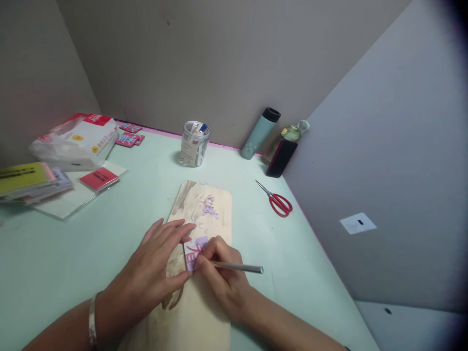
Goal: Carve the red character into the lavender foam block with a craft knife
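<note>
On a wooden board (pixel 215 312) lies a small square purple carving block (pixel 190 251) with red character-like lines on its face; part of the surface is cut away and pale. My left hand (pixel 155 261) steadies it, fingers at its far edge and thumb at its near edge. A slim silver carving tool (pixel 241 267) is held like a pen in my right hand (pixel 224 273), over the right side of the block. The tool's tip is hidden behind my fingers. Purple shavings (pixel 209 205) are scattered on the board beyond the block.
Red-handled scissors (pixel 280 202) lie to the right. Behind stand a clear cup of pens (pixel 193 146), a teal tumbler (pixel 260 134), a green bottle (pixel 290 131) and a leaning phone (pixel 281 158). A plastic bag (pixel 78 139) and colored packets (pixel 27 180) sit left.
</note>
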Demonstrator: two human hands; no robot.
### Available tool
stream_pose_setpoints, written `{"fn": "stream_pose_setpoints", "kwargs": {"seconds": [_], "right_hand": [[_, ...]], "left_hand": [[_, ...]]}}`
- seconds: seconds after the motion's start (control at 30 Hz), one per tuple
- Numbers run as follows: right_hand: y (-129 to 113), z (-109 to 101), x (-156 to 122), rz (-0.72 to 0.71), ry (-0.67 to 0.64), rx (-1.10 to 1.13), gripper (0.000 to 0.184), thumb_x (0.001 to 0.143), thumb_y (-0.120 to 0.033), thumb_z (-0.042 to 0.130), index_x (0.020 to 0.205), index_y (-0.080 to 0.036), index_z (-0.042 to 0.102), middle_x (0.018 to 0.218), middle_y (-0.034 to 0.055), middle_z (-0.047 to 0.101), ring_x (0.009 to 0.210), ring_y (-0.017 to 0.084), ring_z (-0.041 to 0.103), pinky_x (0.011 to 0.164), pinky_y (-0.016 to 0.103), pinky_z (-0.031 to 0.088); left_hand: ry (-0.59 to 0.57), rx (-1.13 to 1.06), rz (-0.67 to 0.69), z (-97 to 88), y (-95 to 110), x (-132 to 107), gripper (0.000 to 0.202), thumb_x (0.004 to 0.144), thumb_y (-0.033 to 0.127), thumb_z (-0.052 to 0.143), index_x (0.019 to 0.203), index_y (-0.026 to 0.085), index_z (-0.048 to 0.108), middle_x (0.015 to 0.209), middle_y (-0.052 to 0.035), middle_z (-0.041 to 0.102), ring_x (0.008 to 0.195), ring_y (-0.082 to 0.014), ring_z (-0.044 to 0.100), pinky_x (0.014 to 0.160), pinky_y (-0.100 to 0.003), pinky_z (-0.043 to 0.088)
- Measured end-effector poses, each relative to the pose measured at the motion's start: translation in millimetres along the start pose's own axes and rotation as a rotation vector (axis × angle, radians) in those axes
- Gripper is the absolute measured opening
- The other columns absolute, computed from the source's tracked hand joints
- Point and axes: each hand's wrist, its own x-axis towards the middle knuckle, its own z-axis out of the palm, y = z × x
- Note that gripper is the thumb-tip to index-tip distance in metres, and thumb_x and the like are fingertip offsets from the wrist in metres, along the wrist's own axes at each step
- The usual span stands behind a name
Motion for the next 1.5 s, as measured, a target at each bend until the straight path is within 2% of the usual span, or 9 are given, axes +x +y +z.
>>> {"fn": "stream_pose_setpoints", "kwargs": {"seconds": [0.23,0.43,0.63,1.1,1.5], "right_hand": [[1.6,1.7,-0.4,0.022,0.023,0.056,0.025,0.098,-0.028,0.054,0.077,-0.022,0.044,0.067,-0.0046,0.047,0.06,0.012,0.041,0.059,0.027,0.033],[3.6,3.9,-1.1,0.032,0.031,0.048,0.023,0.098,-0.027,0.054,0.077,-0.022,0.044,0.07,-0.0033,0.049,0.064,0.013,0.043,0.061,0.027,0.033],[4.2,6.2,-1.9,0.0,0.106,0.081,0.024,0.097,-0.026,0.054,0.075,-0.022,0.045,0.067,-0.0046,0.046,0.061,0.012,0.042,0.06,0.027,0.032],[4.5,6.5,-2.4,0.024,0.065,0.031,0.022,0.098,-0.026,0.053,0.078,-0.022,0.045,0.07,-0.004,0.049,0.062,0.012,0.042,0.06,0.027,0.032],[-1.7,2.3,-0.4,-0.007,0.018,-0.004,0.02,0.099,-0.023,0.051,0.08,-0.022,0.044,0.071,-0.004,0.048,0.064,0.012,0.043,0.061,0.026,0.032]], "left_hand": [[0.011,0.012,0.011,1.2,-1.3,-1.5,0.072,0.092,0.029,0.067,0.153,0.031,0.03,0.143,-0.0065,0.061,0.143,-0.03,0.05,0.126,-0.057,0.028],[0.039,0.027,0.038,5.4,-5.0,-2.4,0.07,0.095,0.037,0.066,0.154,0.031,0.03,0.148,-0.0061,0.058,0.145,-0.0293,0.048,0.127,-0.053,0.027],[0.035,0.031,0.047,8.1,-7.2,-3.0,0.065,0.099,0.043,0.061,0.155,0.032,0.03,0.151,-0.0046,0.057,0.146,-0.0266,0.046,0.128,-0.05,0.023],[0.067,0.052,0.071,6.7,-4.3,-0.9,0.065,0.096,0.04,0.065,0.152,0.029,0.034,0.145,-0.0058,0.062,0.142,-0.0285,0.052,0.125,-0.051,0.03],[0.043,0.053,0.042,6.6,-5.3,-3.4,0.065,0.097,0.041,0.063,0.154,0.031,0.032,0.151,-0.0056,0.057,0.146,-0.0279,0.048,0.127,-0.052,0.027]]}}
